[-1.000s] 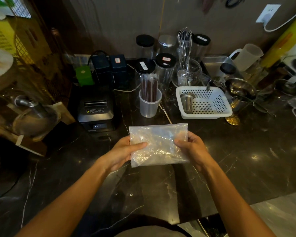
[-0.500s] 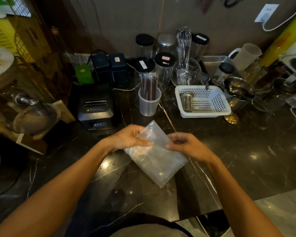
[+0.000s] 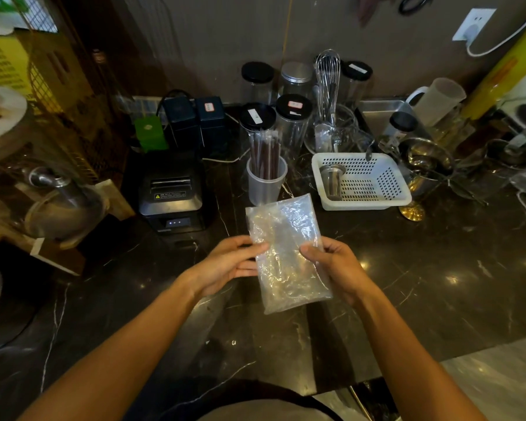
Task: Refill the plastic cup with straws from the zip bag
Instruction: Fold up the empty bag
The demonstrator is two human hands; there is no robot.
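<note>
Dark marble tabletop [image 3: 438, 268], cluttered along the back edge. Black receipt printer [image 3: 172, 192], left of centre. White perforated basket [image 3: 374, 189], right of centre, holding a steel cup [image 3: 331, 180]. Black-lidded jars [image 3: 257, 117] and wire whisk [image 3: 327, 74] behind. Clear zip bag [image 3: 286, 253], held upright above the tabletop, appears empty, its top edge overlapping the cup's base in view. Plastic cup [image 3: 266, 185], between printer and basket, holding dark wrapped straws [image 3: 264, 156]. Left hand [image 3: 228, 264] and right hand [image 3: 336, 265], fingers pinching the bag's opposite side edges.
</note>
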